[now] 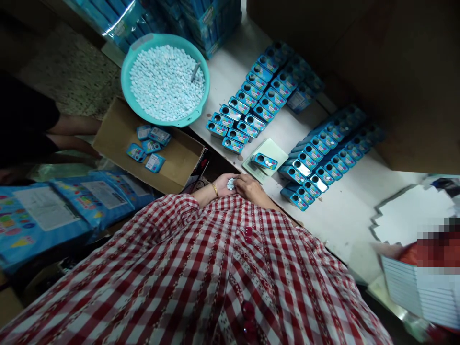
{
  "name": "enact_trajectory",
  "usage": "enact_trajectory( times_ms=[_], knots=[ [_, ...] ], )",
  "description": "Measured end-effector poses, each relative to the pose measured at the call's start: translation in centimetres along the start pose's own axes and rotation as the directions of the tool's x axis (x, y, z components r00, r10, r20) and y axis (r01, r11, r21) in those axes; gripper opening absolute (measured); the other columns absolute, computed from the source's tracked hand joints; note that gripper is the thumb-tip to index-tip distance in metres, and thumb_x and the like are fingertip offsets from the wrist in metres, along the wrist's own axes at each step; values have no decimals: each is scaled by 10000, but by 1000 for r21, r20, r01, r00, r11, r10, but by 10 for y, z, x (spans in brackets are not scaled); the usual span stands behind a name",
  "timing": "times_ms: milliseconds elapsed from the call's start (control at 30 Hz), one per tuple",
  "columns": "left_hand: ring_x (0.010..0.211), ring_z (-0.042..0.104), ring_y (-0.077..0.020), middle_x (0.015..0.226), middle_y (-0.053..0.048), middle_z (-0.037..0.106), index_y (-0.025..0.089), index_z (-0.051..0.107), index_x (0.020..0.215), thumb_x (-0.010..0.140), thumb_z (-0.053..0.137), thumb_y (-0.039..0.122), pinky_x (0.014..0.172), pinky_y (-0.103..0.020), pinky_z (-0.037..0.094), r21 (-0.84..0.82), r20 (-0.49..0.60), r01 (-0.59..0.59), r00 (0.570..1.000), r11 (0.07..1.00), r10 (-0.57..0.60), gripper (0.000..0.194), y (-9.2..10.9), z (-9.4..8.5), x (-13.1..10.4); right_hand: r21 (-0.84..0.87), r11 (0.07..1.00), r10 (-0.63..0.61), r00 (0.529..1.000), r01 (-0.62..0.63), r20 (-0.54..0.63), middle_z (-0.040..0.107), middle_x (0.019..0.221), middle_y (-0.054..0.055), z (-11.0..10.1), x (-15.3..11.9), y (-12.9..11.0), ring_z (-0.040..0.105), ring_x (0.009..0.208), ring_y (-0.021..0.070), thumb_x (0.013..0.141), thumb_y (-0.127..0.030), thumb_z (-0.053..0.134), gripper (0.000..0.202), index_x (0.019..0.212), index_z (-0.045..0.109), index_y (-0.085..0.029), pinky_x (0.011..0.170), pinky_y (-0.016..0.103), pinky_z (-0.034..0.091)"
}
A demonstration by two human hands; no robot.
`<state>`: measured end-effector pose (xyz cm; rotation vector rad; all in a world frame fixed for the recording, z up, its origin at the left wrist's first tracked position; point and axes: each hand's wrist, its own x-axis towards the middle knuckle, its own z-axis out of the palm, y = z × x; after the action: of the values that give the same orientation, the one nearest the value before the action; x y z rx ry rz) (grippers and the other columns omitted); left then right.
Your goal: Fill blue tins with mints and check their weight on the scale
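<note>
My left hand (223, 185) is cupped around a small heap of pale blue candies (231, 183), close to my body at the table's edge. My right hand (248, 187) meets it, its curled fingers touching the candies. Just beyond my hands, one blue tin (264, 161) lies on a pale green square scale (275, 149), with a few white pieces on its top. A turquoise bowl (126, 91) full of the same candies, with a grey handle sticking out, stands at the upper left.
Rows of blue tins with round holes (250, 89) and more rows (312, 152) stand on the white table (345, 206). A cardboard box (172, 175) holds several tins. Blue packs (97, 194) lie left. Another person's arm (74, 125) shows at the left.
</note>
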<state>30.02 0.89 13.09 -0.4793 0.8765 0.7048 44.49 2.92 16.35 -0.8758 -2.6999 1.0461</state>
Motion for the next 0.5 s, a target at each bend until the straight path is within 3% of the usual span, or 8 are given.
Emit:
enact_trajectory(
  times_ms=[133, 267, 333, 500],
  knots=[
    [553, 601, -152, 570, -60, 613, 86, 613, 779, 868, 397, 112, 636, -293, 500, 11, -11, -9, 1000, 1000, 10, 235, 2, 7, -3, 120, 990, 94, 982, -74, -166, 609, 979, 83, -18, -8, 4, 554, 934, 177, 903, -228, 439, 196, 964, 621, -186, 832, 316, 468],
    [737, 665, -213, 742, -151, 681, 56, 629, 844, 870, 413, 142, 749, -356, 516, 60, -22, -5, 1000, 998, 7, 234, 5, 15, -8, 114, 965, 262, 897, -237, -357, 608, 955, 75, -46, -12, 22, 568, 916, 176, 901, -253, 442, 195, 947, 623, -198, 830, 312, 473],
    [753, 673, -221, 761, -162, 688, 53, 635, 856, 869, 420, 150, 745, -357, 522, 61, -32, 2, 999, 998, 0, 236, 6, 18, -9, 45, 951, 299, 872, -306, -388, 606, 949, 85, -56, -8, 33, 568, 899, 184, 897, -254, 444, 207, 938, 635, -186, 823, 311, 470],
    [738, 679, -220, 751, -150, 694, 67, 642, 884, 866, 425, 149, 714, -355, 532, 20, -30, -4, 1000, 1000, 4, 233, 8, 18, -9, -58, 928, 326, 877, -368, -352, 612, 968, 95, -60, 5, 45, 559, 927, 209, 889, -257, 453, 232, 979, 655, -185, 831, 324, 459]
  ],
)
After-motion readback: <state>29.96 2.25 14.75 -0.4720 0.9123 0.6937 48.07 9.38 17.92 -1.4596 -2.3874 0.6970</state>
